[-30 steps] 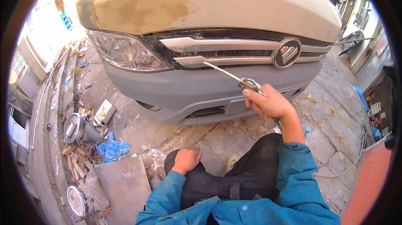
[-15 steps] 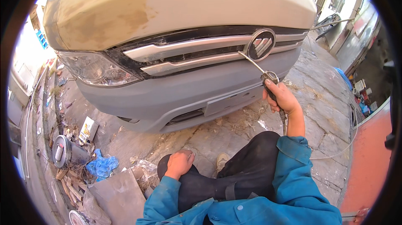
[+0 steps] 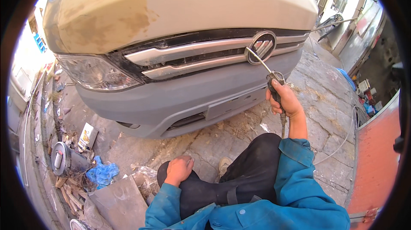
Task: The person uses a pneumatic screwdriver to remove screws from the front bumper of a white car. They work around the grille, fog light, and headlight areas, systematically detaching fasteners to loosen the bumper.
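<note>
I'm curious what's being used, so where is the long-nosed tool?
In the head view, right of centre, the long-nosed tool is in the person's right hand, its tip overlapping the left edge of the round badge.

Hidden, cropped and unclear parts

Could not see the palm of the right hand (image 3: 287, 99), nor part of the air gun (image 3: 274, 91) behind curled fingers. Unable to tell contact from a gap between nozzle tip and round badge (image 3: 269, 43). Could not follow the hose (image 3: 283, 124) past the knee (image 3: 269, 144). Could not see the underside of the left hand (image 3: 179, 170), nor the rear of the shoe (image 3: 224, 165) behind the leg. Noted as cropped: van (image 3: 214, 7) at upper edge, white tub (image 3: 77, 225) at lower. Could not sort right-hand clutter (image 3: 369, 99); too small.
</note>
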Motion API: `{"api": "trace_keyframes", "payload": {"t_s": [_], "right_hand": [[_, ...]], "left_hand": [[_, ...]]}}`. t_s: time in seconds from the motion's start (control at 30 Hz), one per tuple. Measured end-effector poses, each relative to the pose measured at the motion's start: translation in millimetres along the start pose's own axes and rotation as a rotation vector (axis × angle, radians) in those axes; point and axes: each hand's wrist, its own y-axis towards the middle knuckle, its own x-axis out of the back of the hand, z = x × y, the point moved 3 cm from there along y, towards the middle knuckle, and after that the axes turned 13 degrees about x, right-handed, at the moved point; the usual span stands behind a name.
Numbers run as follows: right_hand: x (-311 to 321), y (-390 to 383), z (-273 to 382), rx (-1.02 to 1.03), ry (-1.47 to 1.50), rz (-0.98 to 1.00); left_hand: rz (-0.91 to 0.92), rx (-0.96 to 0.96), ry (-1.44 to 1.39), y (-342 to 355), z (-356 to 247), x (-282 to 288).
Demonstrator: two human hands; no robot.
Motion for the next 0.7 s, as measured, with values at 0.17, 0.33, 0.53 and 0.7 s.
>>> {"api": "trace_keyframes", "payload": {"t_s": [0.17, 0.33, 0.53, 0.7], "right_hand": [[-17.1, 6.3, 1.8, 0.017, -0.044, 0.090], [-53.5, 9.5, 22.9, -0.008, -0.018, 0.179], [-104.1, 18.6, 53.4, 0.008, -0.165, 0.291], [-122.3, 20.8, 60.5, 0.162, -0.260, 0.363]], "left_hand": [[0.005, 0.016, -0.004, -1.0, 2.2, -1.4], [0.014, -0.003, 0.010, -1.2, 2.8, -1.2], [0.014, 0.012, 0.043, -1.6, 5.4, -1.7], [0.026, 0.011, 0.062, -1.7, 9.2, -3.2]]}}
